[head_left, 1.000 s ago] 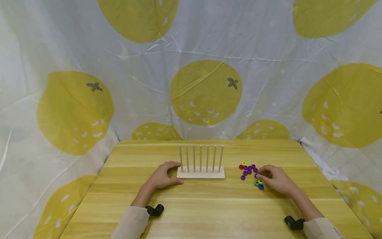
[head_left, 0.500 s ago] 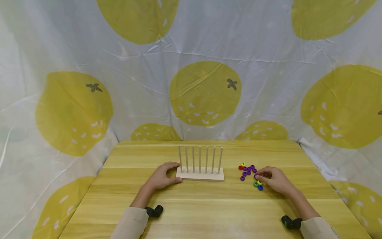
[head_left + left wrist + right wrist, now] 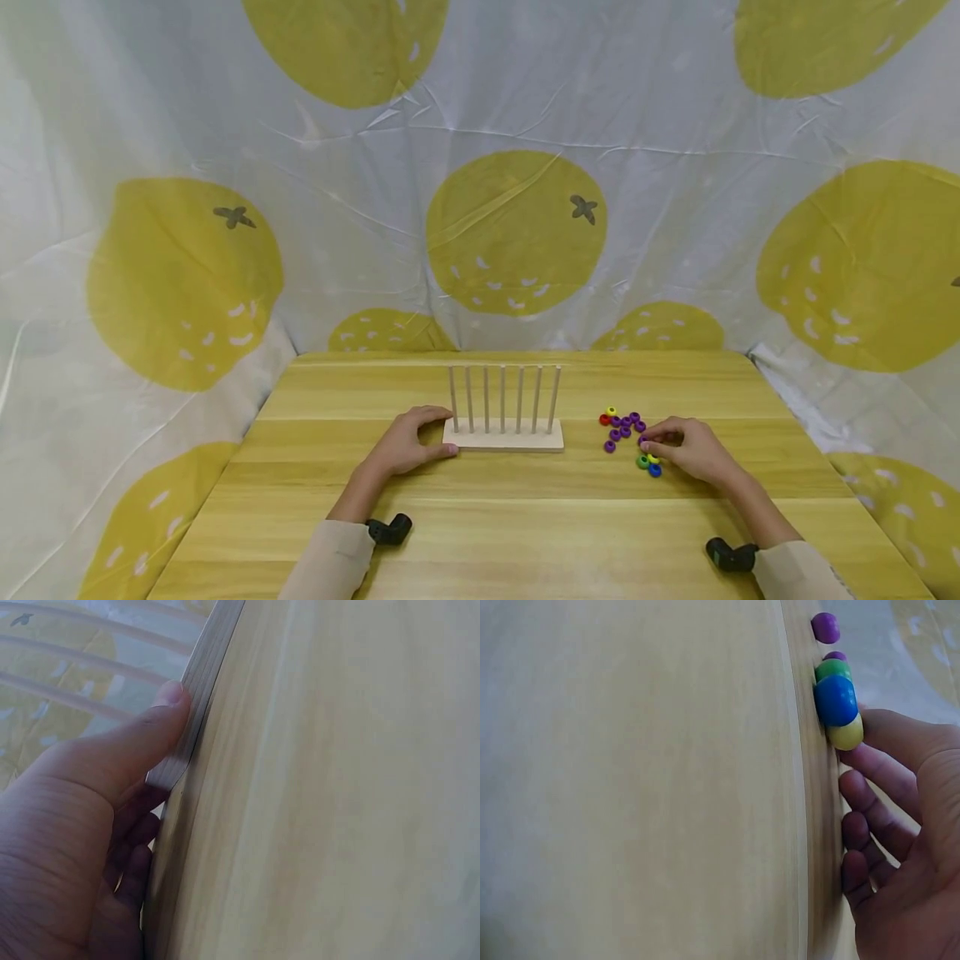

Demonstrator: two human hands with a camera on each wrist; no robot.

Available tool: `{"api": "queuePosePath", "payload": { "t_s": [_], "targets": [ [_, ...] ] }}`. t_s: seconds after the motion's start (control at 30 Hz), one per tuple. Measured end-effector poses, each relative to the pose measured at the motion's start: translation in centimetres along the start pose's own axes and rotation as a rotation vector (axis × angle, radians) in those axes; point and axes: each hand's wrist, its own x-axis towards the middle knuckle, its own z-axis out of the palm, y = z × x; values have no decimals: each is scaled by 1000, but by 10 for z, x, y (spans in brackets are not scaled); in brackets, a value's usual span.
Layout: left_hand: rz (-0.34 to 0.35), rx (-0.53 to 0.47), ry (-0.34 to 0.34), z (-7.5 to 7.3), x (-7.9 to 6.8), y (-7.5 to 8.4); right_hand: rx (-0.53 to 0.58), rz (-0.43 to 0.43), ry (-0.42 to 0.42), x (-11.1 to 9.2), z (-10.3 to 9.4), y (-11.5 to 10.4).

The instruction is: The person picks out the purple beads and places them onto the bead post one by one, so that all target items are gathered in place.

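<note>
A pale wooden peg stand [image 3: 504,442] with a row of several upright bare pegs sits mid-table in the head view. My left hand [image 3: 405,442] holds its left end, thumb at the front edge and fingers behind. In the left wrist view the thumb presses the side of the base [image 3: 196,697]. Right of the stand, my right hand [image 3: 693,450] pinches a purple bead [image 3: 642,441] between thumb and forefinger, low over the table. Close below the fingertips lie a green bead [image 3: 642,461], a yellow bead [image 3: 846,733] and a blue bead [image 3: 836,700]. In the right wrist view the pinched bead is hidden.
Several purple beads [image 3: 626,432], a red bead [image 3: 604,420] and another yellow bead [image 3: 611,412] lie between the stand and my right hand. The wooden table [image 3: 510,533] ends at a fruit-patterned curtain [image 3: 517,233] behind.
Hands, stand and beads keep almost the same places. The right fingertips have shifted very slightly at the purple bead; the whole head view has moved a little.
</note>
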Motion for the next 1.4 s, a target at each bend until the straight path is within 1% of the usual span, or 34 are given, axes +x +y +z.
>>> {"api": "queuePosePath", "payload": {
  "t_s": [0.17,0.4,0.63,0.8,0.9,1.1,1.23,1.4],
  "targets": [
    [-14,-8,11,-1,-3,1,25,-3,-7,0,-1,-1],
    [-17,-18,30,-2,-5,1,11,-12,-7,3,-1,3],
    [-12,-11,20,-2,-4,1,-4,17,20,2,-5,3],
    [-10,-19,19,-1,-2,2,-2,24,60,1,-8,-3],
    [-13,-17,20,-1,-2,1,-10,-4,96,2,-10,-7],
    [-18,-10,28,2,-1,-1,-32,-95,156,8,-18,-19],
    [-18,-10,33,2,0,-1,-30,-132,164,12,-24,-31],
    [-12,-9,31,3,0,-1,-40,-141,155,18,-33,-50]
  ]
}}
